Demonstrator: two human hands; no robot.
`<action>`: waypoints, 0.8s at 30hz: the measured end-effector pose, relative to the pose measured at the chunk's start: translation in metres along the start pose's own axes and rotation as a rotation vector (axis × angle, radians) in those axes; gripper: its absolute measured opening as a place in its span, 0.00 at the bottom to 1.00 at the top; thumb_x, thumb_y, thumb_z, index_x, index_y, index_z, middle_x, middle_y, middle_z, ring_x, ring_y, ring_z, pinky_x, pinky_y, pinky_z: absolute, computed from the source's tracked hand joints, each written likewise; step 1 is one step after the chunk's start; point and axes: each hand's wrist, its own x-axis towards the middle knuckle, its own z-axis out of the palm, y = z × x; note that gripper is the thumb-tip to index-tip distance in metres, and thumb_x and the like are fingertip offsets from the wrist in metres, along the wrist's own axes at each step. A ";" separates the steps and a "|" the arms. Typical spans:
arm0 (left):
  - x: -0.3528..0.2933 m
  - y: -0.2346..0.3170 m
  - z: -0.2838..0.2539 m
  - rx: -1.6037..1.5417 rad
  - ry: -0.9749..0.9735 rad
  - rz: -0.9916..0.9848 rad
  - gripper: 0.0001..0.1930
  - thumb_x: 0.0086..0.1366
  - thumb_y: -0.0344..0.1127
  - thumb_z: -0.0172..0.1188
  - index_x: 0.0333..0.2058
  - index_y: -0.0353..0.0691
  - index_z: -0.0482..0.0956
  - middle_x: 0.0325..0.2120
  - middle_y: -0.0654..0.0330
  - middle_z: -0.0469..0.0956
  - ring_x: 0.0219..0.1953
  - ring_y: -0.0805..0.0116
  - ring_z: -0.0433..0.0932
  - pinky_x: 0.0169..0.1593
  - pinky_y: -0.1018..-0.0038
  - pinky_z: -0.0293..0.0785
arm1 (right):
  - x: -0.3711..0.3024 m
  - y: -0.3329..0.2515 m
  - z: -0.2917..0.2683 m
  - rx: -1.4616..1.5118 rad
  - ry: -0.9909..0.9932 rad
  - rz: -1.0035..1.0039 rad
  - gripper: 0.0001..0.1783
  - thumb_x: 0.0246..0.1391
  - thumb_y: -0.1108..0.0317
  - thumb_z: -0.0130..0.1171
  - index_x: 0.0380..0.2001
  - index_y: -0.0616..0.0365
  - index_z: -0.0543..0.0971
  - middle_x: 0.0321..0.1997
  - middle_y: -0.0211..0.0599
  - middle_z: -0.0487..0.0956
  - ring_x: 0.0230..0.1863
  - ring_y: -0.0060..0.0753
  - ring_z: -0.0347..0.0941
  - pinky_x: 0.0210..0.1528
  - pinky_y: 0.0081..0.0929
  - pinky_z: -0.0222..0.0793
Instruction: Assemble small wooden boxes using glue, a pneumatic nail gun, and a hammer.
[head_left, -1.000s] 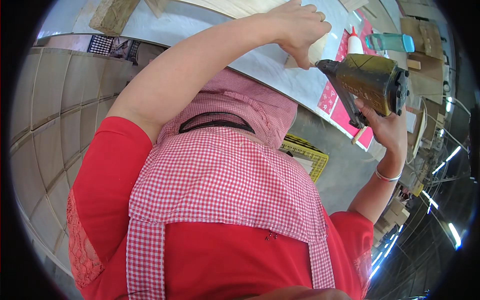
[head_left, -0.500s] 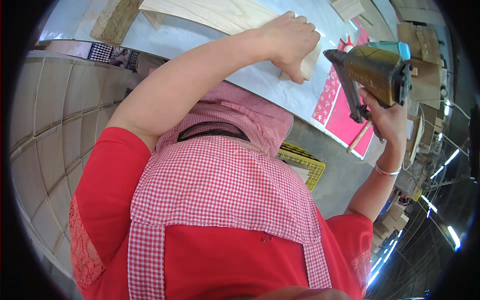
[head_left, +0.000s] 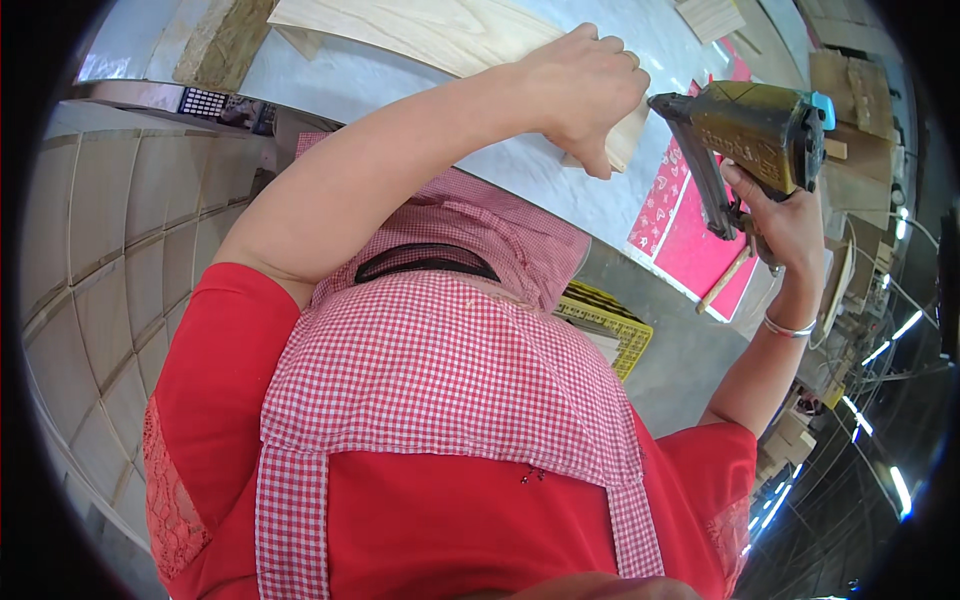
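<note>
My left hand (head_left: 588, 95) is wrapped over the right end of a long pale wooden board (head_left: 420, 32), with the thumb pressed down along a light wooden end piece (head_left: 628, 138). Most of that joint is hidden under the palm. A short wooden piece (head_left: 298, 42) shows beneath the board's left end. In my right hand (head_left: 795, 230) is a worn brown pneumatic nail gun (head_left: 748, 122), held by its handle. Its nose points left and sits close to the end piece beside my left fingers; whether they touch, I cannot tell.
A pale blue-grey tabletop (head_left: 520, 175) carries the work, with a pink patterned sheet (head_left: 700, 235) at its right. A rough wood block (head_left: 222, 45) lies far left, and a small pale board (head_left: 712, 17) far right. Below the table edge stands a yellow crate (head_left: 630, 340).
The nail gun and my right hand have shifted slightly right and its body sits a little more level. My left hand and the board have moved only slightly.
</note>
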 end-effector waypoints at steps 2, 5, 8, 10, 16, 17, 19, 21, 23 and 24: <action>0.001 0.000 -0.001 -0.010 -0.017 -0.003 0.37 0.40 0.56 0.74 0.42 0.32 0.77 0.38 0.53 0.78 0.47 0.58 0.74 0.51 0.64 0.67 | 0.003 0.002 -0.004 -0.018 -0.050 0.050 0.17 0.51 0.66 0.72 0.43 0.62 0.82 0.38 0.31 0.84 0.37 0.21 0.78 0.41 0.23 0.73; 0.002 0.001 -0.004 -0.026 -0.045 -0.003 0.39 0.38 0.58 0.74 0.42 0.32 0.77 0.38 0.52 0.78 0.47 0.57 0.74 0.51 0.63 0.67 | 0.005 0.009 -0.008 -0.020 -0.065 0.050 0.17 0.52 0.64 0.71 0.42 0.61 0.83 0.36 0.29 0.83 0.35 0.19 0.76 0.37 0.20 0.72; -0.003 -0.005 -0.001 0.006 0.138 0.015 0.34 0.44 0.56 0.72 0.42 0.33 0.77 0.38 0.53 0.78 0.47 0.57 0.75 0.51 0.62 0.68 | 0.005 0.015 -0.005 0.004 -0.060 -0.030 0.15 0.52 0.63 0.71 0.40 0.61 0.83 0.32 0.27 0.82 0.29 0.17 0.74 0.30 0.19 0.71; -0.008 -0.015 0.000 0.037 0.262 0.028 0.31 0.48 0.55 0.70 0.41 0.35 0.78 0.38 0.54 0.78 0.46 0.56 0.75 0.50 0.61 0.68 | -0.007 0.015 -0.001 -0.029 0.119 0.216 0.17 0.51 0.66 0.72 0.41 0.63 0.82 0.34 0.30 0.83 0.31 0.19 0.75 0.32 0.21 0.71; -0.034 -0.052 -0.075 -0.103 -0.220 -0.226 0.33 0.50 0.50 0.70 0.49 0.32 0.73 0.46 0.44 0.76 0.52 0.48 0.73 0.54 0.54 0.68 | -0.071 0.125 0.002 -0.008 0.283 0.355 0.25 0.54 0.66 0.65 0.53 0.63 0.74 0.38 0.38 0.83 0.30 0.25 0.76 0.32 0.25 0.71; -0.037 -0.058 -0.083 -0.190 -0.367 -0.264 0.34 0.52 0.51 0.68 0.52 0.34 0.73 0.46 0.44 0.76 0.53 0.48 0.73 0.56 0.55 0.68 | -0.078 0.143 0.008 -0.049 0.301 0.262 0.27 0.55 0.66 0.63 0.57 0.64 0.71 0.39 0.43 0.83 0.31 0.31 0.78 0.35 0.28 0.73; -0.038 -0.045 -0.070 -0.145 -0.246 -0.203 0.26 0.54 0.48 0.66 0.47 0.36 0.75 0.43 0.49 0.77 0.50 0.51 0.74 0.52 0.58 0.69 | -0.090 0.190 0.026 -0.313 0.392 0.201 0.28 0.55 0.66 0.62 0.58 0.64 0.69 0.39 0.46 0.82 0.34 0.37 0.78 0.39 0.33 0.73; -0.052 -0.023 -0.046 -0.054 0.002 -0.127 0.13 0.59 0.43 0.60 0.38 0.40 0.79 0.36 0.59 0.77 0.45 0.58 0.76 0.44 0.66 0.72 | -0.093 0.225 0.044 -0.835 0.528 0.043 0.31 0.55 0.66 0.62 0.60 0.64 0.66 0.40 0.52 0.82 0.39 0.50 0.80 0.47 0.42 0.73; -0.068 -0.017 -0.005 0.145 0.286 0.093 0.08 0.58 0.36 0.58 0.36 0.42 0.79 0.34 0.62 0.75 0.44 0.62 0.76 0.40 0.70 0.72 | -0.091 0.233 0.060 -0.755 0.544 0.117 0.31 0.55 0.65 0.62 0.60 0.64 0.67 0.41 0.54 0.81 0.43 0.54 0.77 0.50 0.45 0.71; -0.074 -0.015 0.015 0.152 0.280 0.098 0.08 0.58 0.36 0.58 0.36 0.42 0.79 0.34 0.62 0.75 0.44 0.62 0.76 0.40 0.70 0.72 | -0.093 0.235 0.069 -0.679 0.547 0.193 0.32 0.54 0.63 0.63 0.59 0.65 0.67 0.42 0.56 0.80 0.47 0.59 0.75 0.53 0.48 0.69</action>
